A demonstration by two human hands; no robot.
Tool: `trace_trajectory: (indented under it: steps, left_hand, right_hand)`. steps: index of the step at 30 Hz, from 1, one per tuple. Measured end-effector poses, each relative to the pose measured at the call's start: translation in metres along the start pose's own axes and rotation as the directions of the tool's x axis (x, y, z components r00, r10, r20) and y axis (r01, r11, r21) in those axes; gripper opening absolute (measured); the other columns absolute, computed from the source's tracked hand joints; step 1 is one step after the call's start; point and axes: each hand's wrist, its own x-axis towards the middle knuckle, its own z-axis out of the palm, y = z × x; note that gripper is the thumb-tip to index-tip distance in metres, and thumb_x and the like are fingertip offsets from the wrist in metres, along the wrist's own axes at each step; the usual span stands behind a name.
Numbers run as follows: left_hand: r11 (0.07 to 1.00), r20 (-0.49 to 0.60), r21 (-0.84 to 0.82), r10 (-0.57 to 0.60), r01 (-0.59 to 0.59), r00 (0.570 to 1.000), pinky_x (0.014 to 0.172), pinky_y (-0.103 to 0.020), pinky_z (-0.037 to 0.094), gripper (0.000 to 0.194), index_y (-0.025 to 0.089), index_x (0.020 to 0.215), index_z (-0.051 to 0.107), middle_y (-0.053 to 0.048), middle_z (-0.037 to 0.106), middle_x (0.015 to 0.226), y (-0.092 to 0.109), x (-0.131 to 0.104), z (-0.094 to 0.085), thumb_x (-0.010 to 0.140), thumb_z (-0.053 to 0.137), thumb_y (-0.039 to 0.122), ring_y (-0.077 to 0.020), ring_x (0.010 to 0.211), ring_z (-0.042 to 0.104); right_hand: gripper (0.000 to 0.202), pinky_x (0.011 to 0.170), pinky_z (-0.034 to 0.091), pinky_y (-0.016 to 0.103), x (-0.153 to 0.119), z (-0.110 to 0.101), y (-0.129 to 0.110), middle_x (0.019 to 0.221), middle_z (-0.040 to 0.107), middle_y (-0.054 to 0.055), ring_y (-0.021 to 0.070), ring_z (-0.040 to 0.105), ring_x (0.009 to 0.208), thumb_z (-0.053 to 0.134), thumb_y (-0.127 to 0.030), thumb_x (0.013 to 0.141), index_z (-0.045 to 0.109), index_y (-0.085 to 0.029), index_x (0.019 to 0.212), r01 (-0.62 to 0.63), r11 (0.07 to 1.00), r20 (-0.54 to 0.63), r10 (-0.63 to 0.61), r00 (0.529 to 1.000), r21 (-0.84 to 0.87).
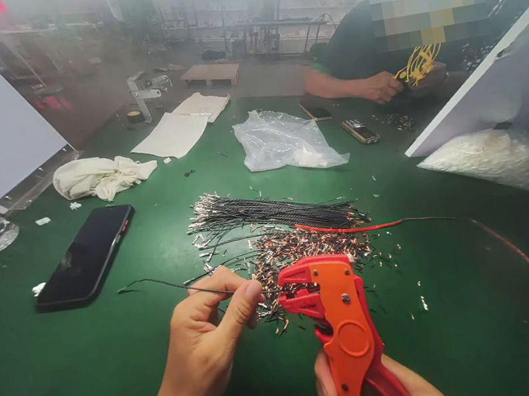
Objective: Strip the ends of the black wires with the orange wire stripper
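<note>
Between thumb and fingers, my left hand (211,335) pinches a thin black wire (167,284). The wire's far end points left over the table, and its near end reaches the jaws of the orange-red wire stripper (349,326). My right hand (377,388) is wrapped around the stripper's handles at the bottom of the view. Whether the jaws grip the wire cannot be made out. Behind the tool lies a pile of short insulation and copper scraps (298,246). Just beyond it rests a bundle of black wires (271,210) with metal terminals at the left ends.
A black phone (86,258) lies at left, near a white cloth (98,175). A clear plastic bag (288,140) and papers (182,127) lie farther back. A red strip (350,227) crosses toward the right. Across the table, a co-worker's hand (380,87) holds yellow wires (418,67).
</note>
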Motion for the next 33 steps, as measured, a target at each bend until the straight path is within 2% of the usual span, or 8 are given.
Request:
trace_trajectory:
  steps: [2, 5, 9, 12, 17, 23, 29, 33]
  left_hand:
    - [0.995, -0.051, 0.054, 0.087, -0.084, 0.995, 0.066, -0.031, 0.033, 0.025, 0.022, 0.065, 0.062, 0.005, 0.053, 0.059, -0.001, -0.002, 0.0, 0.089, 0.061, 0.024, -0.0122, 0.06, 0.05]
    - [0.95, -0.066, 0.194, 0.263, -0.246, 0.962, 0.072, -0.032, 0.03, 0.018, 0.024, 0.071, 0.063, 0.007, 0.054, 0.062, -0.002, -0.007, 0.003, 0.087, 0.062, 0.015, -0.0115, 0.062, 0.049]
    - [0.86, 0.15, 0.316, 0.371, -0.4, 0.916, 0.074, -0.035, 0.026, 0.018, 0.022, 0.073, 0.06, 0.007, 0.055, 0.06, -0.004, -0.014, 0.013, 0.087, 0.059, 0.011, -0.0119, 0.062, 0.051]
    - [0.82, 0.246, 0.364, 0.373, -0.442, 0.895, 0.073, -0.036, 0.025, 0.021, 0.021, 0.069, 0.057, 0.007, 0.053, 0.056, -0.005, -0.018, 0.02, 0.089, 0.056, 0.013, -0.0125, 0.06, 0.05]
    - [0.808, 0.279, 0.356, 0.388, -0.47, 0.879, 0.073, -0.036, 0.025, 0.022, 0.021, 0.07, 0.058, 0.006, 0.053, 0.056, -0.008, -0.02, 0.025, 0.089, 0.054, 0.011, -0.0128, 0.059, 0.048]
    - [0.811, 0.274, 0.393, 0.348, -0.434, 0.897, 0.076, -0.036, 0.024, 0.025, 0.02, 0.066, 0.054, 0.005, 0.05, 0.059, -0.01, -0.024, 0.026, 0.089, 0.05, 0.012, -0.013, 0.061, 0.048]
    - [0.605, 0.3, 0.546, 0.504, -0.579, 0.81, 0.072, -0.035, 0.022, 0.023, 0.022, 0.067, 0.049, 0.009, 0.048, 0.05, 0.009, -0.026, 0.007, 0.086, 0.053, 0.01, -0.0123, 0.049, 0.043]
    - [0.566, 0.299, 0.575, 0.527, -0.591, 0.795, 0.074, -0.036, 0.022, 0.02, 0.025, 0.072, 0.056, 0.009, 0.055, 0.047, 0.008, -0.027, 0.007, 0.092, 0.054, 0.024, -0.0148, 0.054, 0.051]
  right_hand:
    - [0.04, 0.06, 0.036, 0.022, 0.0, 0.005, -0.005, 0.075, 0.058, 0.002, 0.0094, 0.05, 0.063, 0.074, -0.044, 0.081, 0.055, -0.017, 0.102, 0.043, 0.999, -0.031, -0.043, 0.999, 0.021]
    - [0.038, 0.068, 0.046, 0.029, 0.0, 0.013, -0.016, 0.088, 0.064, 0.004, 0.0154, 0.063, 0.074, 0.074, -0.04, 0.083, 0.055, -0.019, 0.109, 0.131, 0.991, -0.235, -0.136, 0.963, -0.038]
    - [0.025, 0.073, 0.052, 0.032, 0.003, 0.018, -0.028, 0.099, 0.064, 0.004, 0.0175, 0.063, 0.081, 0.067, -0.033, 0.09, 0.057, -0.023, 0.11, 0.248, 0.905, -0.42, -0.385, 0.822, -0.345]
    - [0.025, 0.072, 0.052, 0.033, 0.005, 0.019, -0.031, 0.091, 0.063, 0.002, 0.0189, 0.062, 0.08, 0.069, -0.033, 0.088, 0.057, -0.023, 0.108, 0.202, 0.906, -0.489, -0.375, 0.787, -0.371]
    - [0.031, 0.074, 0.049, 0.033, 0.005, 0.022, -0.025, 0.082, 0.064, 0.001, 0.0168, 0.06, 0.073, 0.076, -0.038, 0.083, 0.061, -0.021, 0.103, 0.14, 0.915, -0.545, -0.342, 0.766, -0.378]
    - [0.034, 0.071, 0.049, 0.028, 0.004, 0.023, -0.016, 0.077, 0.062, -0.001, 0.0125, 0.056, 0.07, 0.079, -0.042, 0.08, 0.064, -0.021, 0.102, 0.173, 0.926, -0.544, -0.34, 0.767, -0.334]
    - [0.024, 0.065, 0.049, 0.029, 0.005, 0.0, -0.027, 0.081, 0.06, -0.002, 0.0138, 0.057, 0.068, 0.072, -0.038, 0.087, 0.06, -0.023, 0.101, 0.211, 0.83, -0.53, -0.502, 0.683, -0.516]
    - [0.018, 0.074, 0.051, 0.032, 0.004, -0.001, -0.043, 0.088, 0.063, -0.001, 0.0167, 0.062, 0.078, 0.066, -0.032, 0.091, 0.058, -0.025, 0.106, 0.189, 0.816, -0.48, -0.49, 0.727, -0.546]
